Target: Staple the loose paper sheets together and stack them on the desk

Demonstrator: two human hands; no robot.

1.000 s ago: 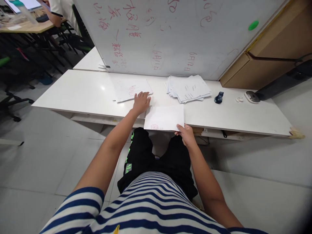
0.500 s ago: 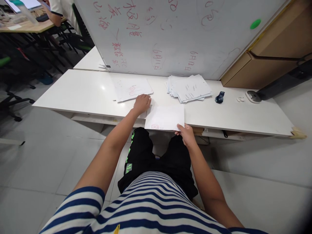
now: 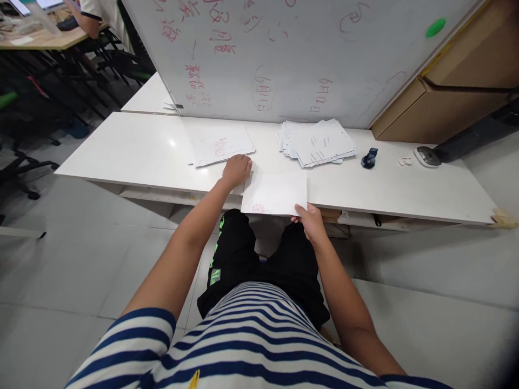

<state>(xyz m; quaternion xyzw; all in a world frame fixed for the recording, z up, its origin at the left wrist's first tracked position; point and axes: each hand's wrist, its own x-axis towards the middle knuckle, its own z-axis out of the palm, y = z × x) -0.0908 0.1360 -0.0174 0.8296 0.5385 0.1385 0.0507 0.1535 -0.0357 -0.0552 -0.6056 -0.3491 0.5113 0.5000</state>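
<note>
A white sheet of paper (image 3: 275, 189) with a round red stamp near its lower left corner lies across the desk's front edge and juts out over my lap. My right hand (image 3: 308, 219) pinches its lower right corner, thumb on top and fingers underneath. At the upper left corner, my left hand (image 3: 237, 170) is closed with its fingers curled together at the paper's edge; its fingertips are partly hidden. Just beyond that hand sits a small stack of papers (image 3: 223, 146) with red marks on the top sheet. A thicker, uneven pile of printed sheets (image 3: 326, 143) lies further right.
Behind the white desk (image 3: 133, 151) stands a whiteboard (image 3: 292, 59) with red writing. On the right are a dark blue strap-like item (image 3: 369, 158), a small white object (image 3: 405, 161), a mouse (image 3: 427, 156) and cardboard boxes (image 3: 413, 108). Another person (image 3: 109, 21) sits at the upper left.
The camera view has shifted slightly. Both hands and the sheet stay in nearly the same place.
</note>
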